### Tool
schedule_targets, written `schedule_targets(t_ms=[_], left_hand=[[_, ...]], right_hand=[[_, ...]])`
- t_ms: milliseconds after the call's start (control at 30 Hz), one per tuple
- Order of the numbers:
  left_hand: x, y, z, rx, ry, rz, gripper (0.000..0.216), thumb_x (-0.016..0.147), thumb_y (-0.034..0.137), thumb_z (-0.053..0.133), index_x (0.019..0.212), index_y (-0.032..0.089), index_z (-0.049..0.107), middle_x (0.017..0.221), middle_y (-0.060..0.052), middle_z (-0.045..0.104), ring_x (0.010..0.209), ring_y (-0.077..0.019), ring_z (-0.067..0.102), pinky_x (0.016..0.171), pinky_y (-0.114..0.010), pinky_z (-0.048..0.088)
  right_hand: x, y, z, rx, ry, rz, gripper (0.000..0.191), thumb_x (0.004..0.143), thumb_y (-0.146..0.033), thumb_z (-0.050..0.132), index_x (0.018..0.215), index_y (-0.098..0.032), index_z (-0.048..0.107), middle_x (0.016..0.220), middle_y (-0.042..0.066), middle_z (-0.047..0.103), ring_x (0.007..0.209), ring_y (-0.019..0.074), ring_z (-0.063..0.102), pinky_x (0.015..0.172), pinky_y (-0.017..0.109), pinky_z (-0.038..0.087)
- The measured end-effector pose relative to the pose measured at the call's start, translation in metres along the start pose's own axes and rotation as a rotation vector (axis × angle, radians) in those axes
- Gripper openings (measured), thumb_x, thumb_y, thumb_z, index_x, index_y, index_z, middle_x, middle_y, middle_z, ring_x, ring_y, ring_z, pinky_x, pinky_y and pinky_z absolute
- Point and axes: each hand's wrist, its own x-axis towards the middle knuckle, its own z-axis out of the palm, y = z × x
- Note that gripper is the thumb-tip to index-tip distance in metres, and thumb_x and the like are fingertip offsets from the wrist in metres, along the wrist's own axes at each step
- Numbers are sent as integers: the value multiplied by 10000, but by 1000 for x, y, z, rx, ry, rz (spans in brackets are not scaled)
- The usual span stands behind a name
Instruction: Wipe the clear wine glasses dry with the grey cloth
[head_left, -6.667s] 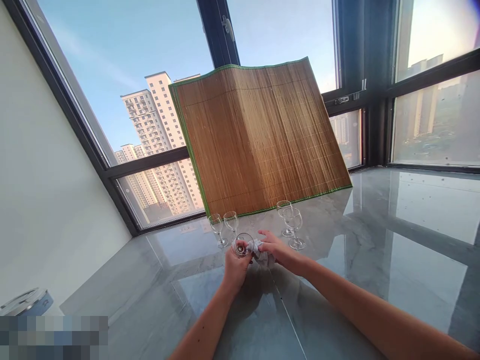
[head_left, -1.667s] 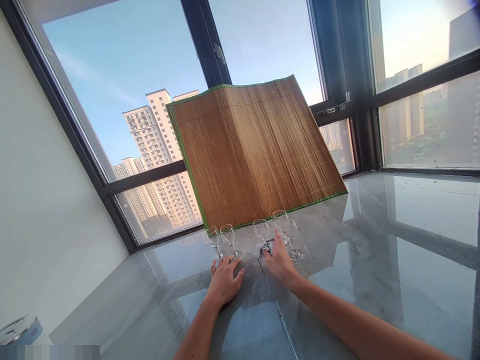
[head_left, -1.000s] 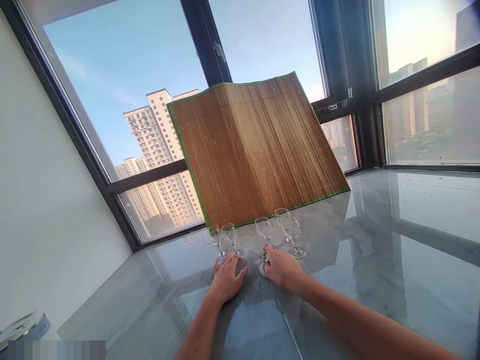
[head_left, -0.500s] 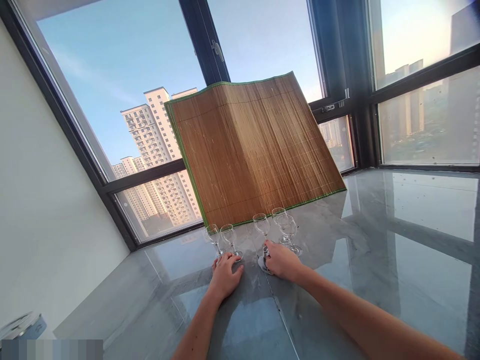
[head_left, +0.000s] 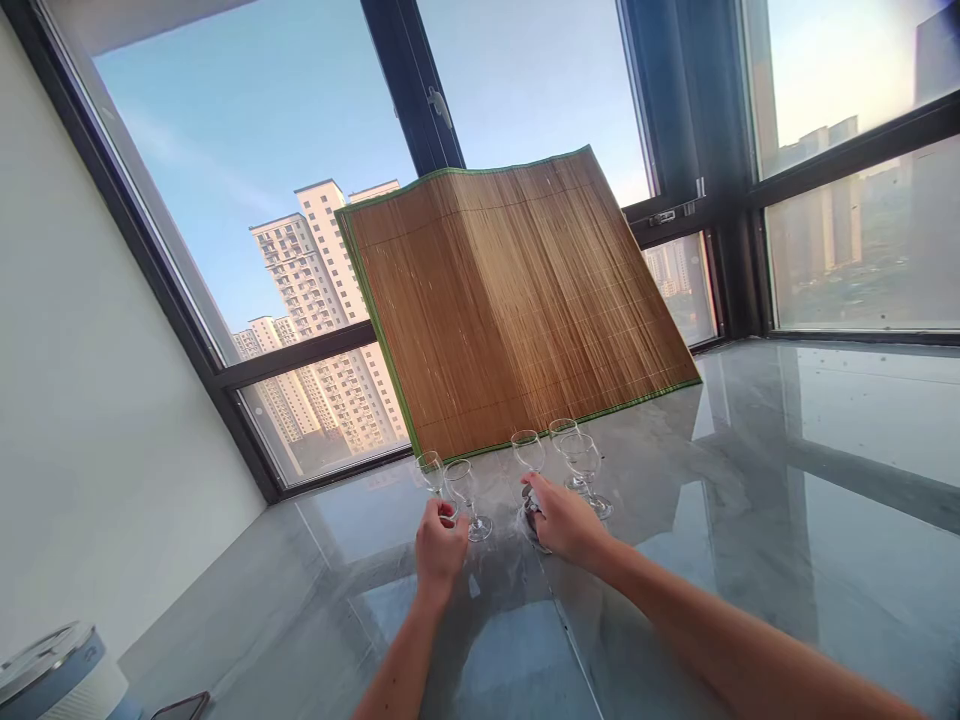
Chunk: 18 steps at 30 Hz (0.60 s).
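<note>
Several small clear wine glasses stand on the glossy grey marble surface [head_left: 750, 520] in front of a bamboo mat. My left hand [head_left: 439, 545] is closed in a pinch low on the stem of a glass in the left pair [head_left: 460, 480]; which of the two it grips I cannot tell for sure. My right hand [head_left: 568, 525] rests curled over a crumpled grey cloth [head_left: 529, 515] on the surface, just before the middle glass [head_left: 528, 450]. Two more glasses [head_left: 582, 458] stand right behind that hand.
A brown bamboo mat [head_left: 510, 300] with a green edge leans against the window frame behind the glasses. A white wall runs along the left. A lidded round container [head_left: 52, 680] and a dark phone [head_left: 180, 706] sit at the bottom left. Windows enclose the far and right sides.
My left hand has lifted from lying flat on the surface and closed at a stem in the left pair. The middle glass was set down upright earlier. My right hand stays on the cloth.
</note>
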Motion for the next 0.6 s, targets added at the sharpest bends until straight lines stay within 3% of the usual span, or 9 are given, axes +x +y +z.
schedule_targets(t_ms=[133,267,433,600], left_hand=[[3,-3,9,-318,-131,-109,455,704,301,652,1136,213,539,1211,-96,616,582,-96,572,591,-247,445],[-1,3,12,-555,-326,-286,586,698,334,672,1240,216,481,1336,-118,541,495,-50,542,412,-195,341],[-11,16,7,-780,-410,-462,525,744,272,647,1240,242,479,1275,-69,559,620,-52,609,465,-163,382],[-18,30,8,-857,-400,-550,500,755,177,584,1229,250,443,1039,-17,555,664,-65,612,512,-171,437]], right_hand=[[0,-3,-1,69,45,-24,513,768,-110,464,1278,-171,469,1183,108,647,998,236,624,797,290,394],[0,-6,0,165,115,-52,511,778,-132,473,1285,-184,438,1219,101,620,1044,229,607,862,295,401],[-1,-7,2,228,136,-87,515,778,-139,476,1288,-192,423,1278,109,580,1099,224,581,916,310,400],[-2,-7,0,223,98,-67,538,766,-147,490,1298,-179,421,1232,116,607,1049,239,598,894,331,412]])
